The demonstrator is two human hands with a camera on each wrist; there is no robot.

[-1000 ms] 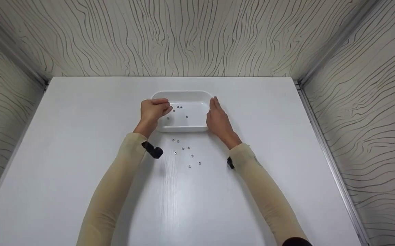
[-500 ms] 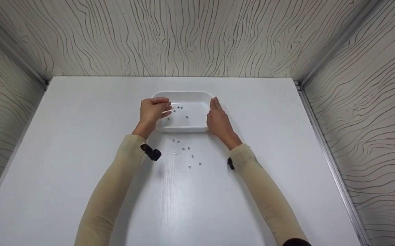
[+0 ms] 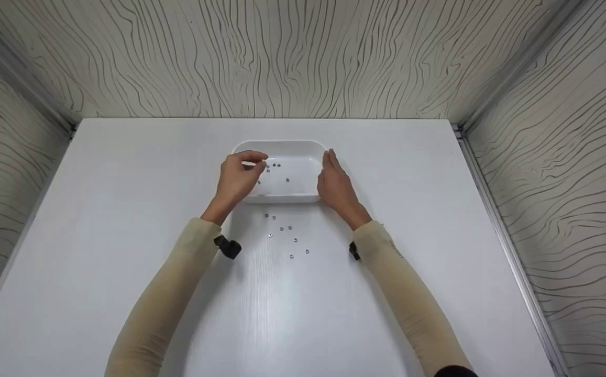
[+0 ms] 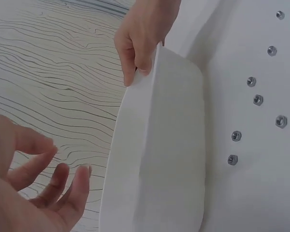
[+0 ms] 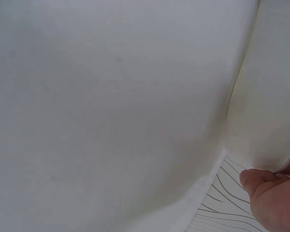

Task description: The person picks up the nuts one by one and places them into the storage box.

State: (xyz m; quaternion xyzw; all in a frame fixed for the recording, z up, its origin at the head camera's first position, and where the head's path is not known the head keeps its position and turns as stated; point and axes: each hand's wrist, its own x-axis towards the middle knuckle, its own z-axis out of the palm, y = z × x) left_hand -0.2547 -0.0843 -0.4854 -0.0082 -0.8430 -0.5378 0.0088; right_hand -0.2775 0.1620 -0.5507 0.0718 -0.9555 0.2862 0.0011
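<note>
A white rectangular tray (image 3: 282, 199) stands toward the back of the table. My left hand (image 3: 237, 178) is over its left end, thumb and fingers bent with a gap between them; in the left wrist view nothing shows between the fingers (image 4: 77, 193). Gripping the tray's right end is my right hand (image 3: 335, 183), thumb at the rim in the right wrist view, where the tray wall (image 5: 266, 106) also shows. Several small metal hex nuts (image 3: 287, 180) lie inside the tray, toward its left and middle. More nuts (image 4: 258, 100) are scattered on the table in front of it.
The white table (image 3: 418, 293) meets a wood-grain patterned panel (image 3: 303, 57) behind the tray. Similar panels stand at left and right, with metal rails along the corners. Loose nuts (image 3: 295, 240) lie between the two forearms.
A nut has come into view in the tray beneath my left fingertips. The left fingers spread, then the hand turned and its thumb came forward. My right hand stays on the tray.
</note>
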